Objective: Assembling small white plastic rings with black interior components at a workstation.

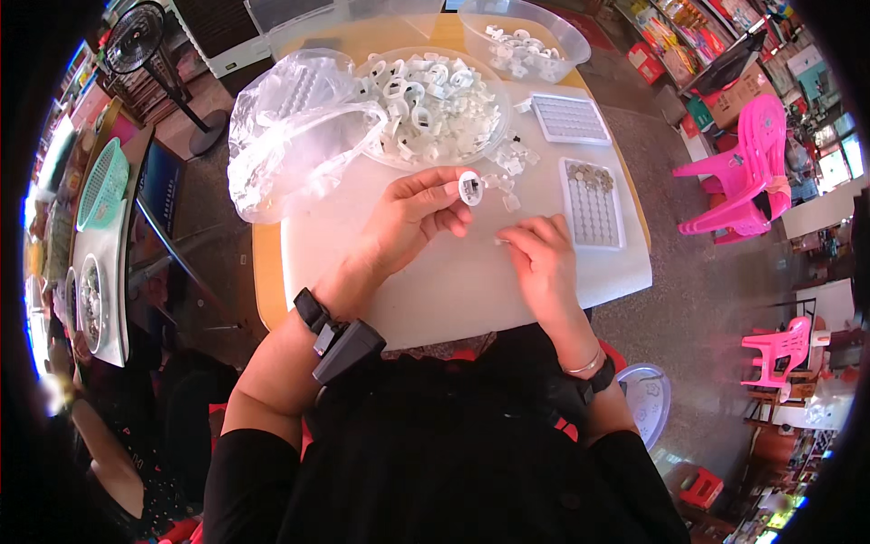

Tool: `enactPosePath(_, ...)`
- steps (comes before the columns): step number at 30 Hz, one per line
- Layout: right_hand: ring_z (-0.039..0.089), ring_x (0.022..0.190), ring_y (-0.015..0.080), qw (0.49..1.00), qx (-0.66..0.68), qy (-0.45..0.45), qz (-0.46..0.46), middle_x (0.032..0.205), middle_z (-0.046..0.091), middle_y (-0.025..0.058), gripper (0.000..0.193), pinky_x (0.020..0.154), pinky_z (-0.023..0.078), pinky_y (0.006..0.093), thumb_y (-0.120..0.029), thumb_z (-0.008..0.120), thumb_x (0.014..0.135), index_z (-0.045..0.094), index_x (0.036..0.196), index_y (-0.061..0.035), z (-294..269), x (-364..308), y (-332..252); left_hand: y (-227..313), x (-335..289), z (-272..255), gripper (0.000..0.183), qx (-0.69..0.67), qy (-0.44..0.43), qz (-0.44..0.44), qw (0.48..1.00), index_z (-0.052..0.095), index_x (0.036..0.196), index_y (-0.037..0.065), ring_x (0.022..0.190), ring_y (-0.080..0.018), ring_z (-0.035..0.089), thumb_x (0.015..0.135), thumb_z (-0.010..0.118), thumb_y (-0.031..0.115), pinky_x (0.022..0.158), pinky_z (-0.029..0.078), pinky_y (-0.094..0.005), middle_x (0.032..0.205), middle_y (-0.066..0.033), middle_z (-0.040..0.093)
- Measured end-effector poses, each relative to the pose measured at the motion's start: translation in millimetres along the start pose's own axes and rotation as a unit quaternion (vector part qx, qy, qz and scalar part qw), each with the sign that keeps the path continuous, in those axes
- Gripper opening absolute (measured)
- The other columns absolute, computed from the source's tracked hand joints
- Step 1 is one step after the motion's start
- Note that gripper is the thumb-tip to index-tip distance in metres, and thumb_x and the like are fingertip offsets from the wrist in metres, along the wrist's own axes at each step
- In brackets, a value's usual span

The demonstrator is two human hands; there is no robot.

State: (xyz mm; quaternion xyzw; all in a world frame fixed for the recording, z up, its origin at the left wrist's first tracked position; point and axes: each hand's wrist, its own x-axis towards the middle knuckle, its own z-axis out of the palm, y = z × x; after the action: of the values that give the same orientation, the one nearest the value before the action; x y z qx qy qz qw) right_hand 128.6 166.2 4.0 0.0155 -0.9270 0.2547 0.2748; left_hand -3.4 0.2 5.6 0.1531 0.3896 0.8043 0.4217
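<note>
My left hand (421, 210) pinches a small round white plastic part (469, 188) with a dark piece in its middle, held up over the table. To its right, my right hand (542, 258) is closed with thumb and forefinger together, low over the white table covering (435, 299). A tiny pale thing shows at those fingertips, too small to name. Beside the right hand lies a white tray (594, 220) with rows of pockets and small round silvery discs at its far end. Several loose clear and white plastic pieces (509, 161) lie beyond my hands.
A wide clear basin (501, 136) heaped with white plastic parts stands ahead, with a crumpled clear bag (290, 150) to its left. Another pocketed tray (571, 120) and a clear tub (575, 45) are at the far right. Another person's arm (107, 453) shows at lower left.
</note>
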Motion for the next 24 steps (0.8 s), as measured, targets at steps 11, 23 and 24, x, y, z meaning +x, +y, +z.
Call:
enactPosePath(11, 0.064, 0.064, 0.0208, 0.952, 0.170, 0.014, 0.256, 0.079, 0.067, 0.0118, 0.017, 0.060, 0.050, 0.0306, -0.005, 0.065, 0.080, 0.063, 0.097, -0.0018, 10.7, -9.6, -21.6, -1.2, 0.5, -0.4, 0.032, 0.009, -0.002, 0.001, 1.000, 0.055, 0.120, -0.005, 0.080, -0.0163, 0.063, 0.093, 0.055, 0.012, 0.070, 0.051, -0.0282, 0.094, -0.0083, 0.064)
enactPosePath(23, 0.055, 0.079, 0.0264, 0.998, -0.011, 0.051, -0.018, 0.088, 0.060, 0.0067, 0.020, 0.069, 0.047, 0.0363, 0.004, 0.066, 0.072, 0.064, 0.090, -0.0053, 8.9, -5.7, -16.2, -0.7, -0.1, 0.7, 0.032, 0.025, -0.001, -0.006, 1.000, 0.053, 0.122, -0.004, 0.079, -0.0137, 0.061, 0.095, 0.053, 0.013, 0.067, 0.051, -0.0254, 0.093, -0.0066, 0.062)
enactPosePath(24, 0.054, 0.081, 0.0263, 0.998, -0.039, 0.012, -0.046, 0.089, 0.059, 0.0063, 0.023, 0.070, 0.047, 0.0365, 0.005, 0.066, 0.071, 0.064, 0.090, -0.0054, 9.0, -7.3, -12.7, -0.5, 0.3, 0.9, 0.032, 0.025, -0.003, -0.003, 1.000, 0.054, 0.121, -0.004, 0.078, -0.0137, 0.061, 0.094, 0.053, 0.013, 0.067, 0.051, -0.0254, 0.093, -0.0065, 0.062)
